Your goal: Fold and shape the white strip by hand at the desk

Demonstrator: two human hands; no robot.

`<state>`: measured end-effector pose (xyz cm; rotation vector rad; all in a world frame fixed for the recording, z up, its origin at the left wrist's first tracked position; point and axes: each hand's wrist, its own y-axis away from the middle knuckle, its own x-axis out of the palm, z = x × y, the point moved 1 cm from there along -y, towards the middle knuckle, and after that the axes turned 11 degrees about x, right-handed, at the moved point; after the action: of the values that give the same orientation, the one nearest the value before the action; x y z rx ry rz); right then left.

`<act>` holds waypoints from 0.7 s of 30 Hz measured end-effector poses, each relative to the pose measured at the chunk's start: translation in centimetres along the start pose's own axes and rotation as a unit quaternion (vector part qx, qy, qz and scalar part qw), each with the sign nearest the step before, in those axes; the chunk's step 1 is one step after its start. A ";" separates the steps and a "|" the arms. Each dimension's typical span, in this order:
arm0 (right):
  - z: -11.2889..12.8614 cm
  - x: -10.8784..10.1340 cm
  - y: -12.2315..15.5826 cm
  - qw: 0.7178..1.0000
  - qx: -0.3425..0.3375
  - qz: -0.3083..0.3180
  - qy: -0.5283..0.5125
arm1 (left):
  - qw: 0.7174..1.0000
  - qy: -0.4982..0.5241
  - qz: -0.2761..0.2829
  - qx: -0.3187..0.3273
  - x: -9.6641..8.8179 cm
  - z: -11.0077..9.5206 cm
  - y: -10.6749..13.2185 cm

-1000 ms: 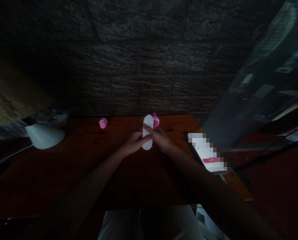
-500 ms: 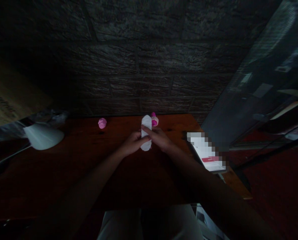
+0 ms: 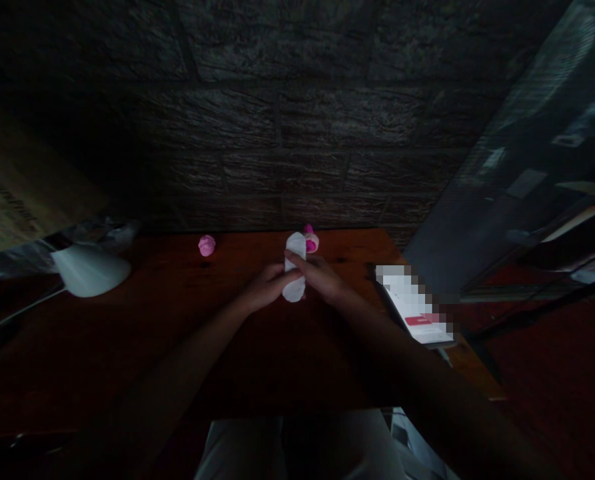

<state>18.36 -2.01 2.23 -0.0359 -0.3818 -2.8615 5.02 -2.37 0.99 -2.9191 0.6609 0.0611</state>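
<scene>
Lit screen [image 3: 408, 305] at right; white conical object [image 3: 90, 272] at left near cardboard box [image 3: 24, 183]; block wall [image 3: 297, 120] behind.

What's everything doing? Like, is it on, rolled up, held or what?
Left hand, closed on the white bundle.
Right hand, closed on it too.
White bundle, held between both hands.
Pink ball, bunched up on the table.
Tablet, screen lit.
Lamp, no glow showing.

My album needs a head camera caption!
Left hand and right hand hold a white thing at a table with a pink ball.
</scene>
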 end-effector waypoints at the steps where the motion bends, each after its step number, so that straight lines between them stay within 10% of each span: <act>1: 0.0 0.0 0.0 1.000 -0.001 -0.001 0.001 | 1.000 0.002 -0.001 0.001 -0.1 0.1 0.0; 21: 0.1 -0.1 0.2 0.992 -0.036 -0.015 0.120 | 0.999 0.039 -0.002 -0.017 -0.2 0.7 -0.2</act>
<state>18.49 -2.14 2.37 0.2991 -0.2333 -2.8629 4.90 -2.03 0.37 -2.9691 0.6717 -0.0415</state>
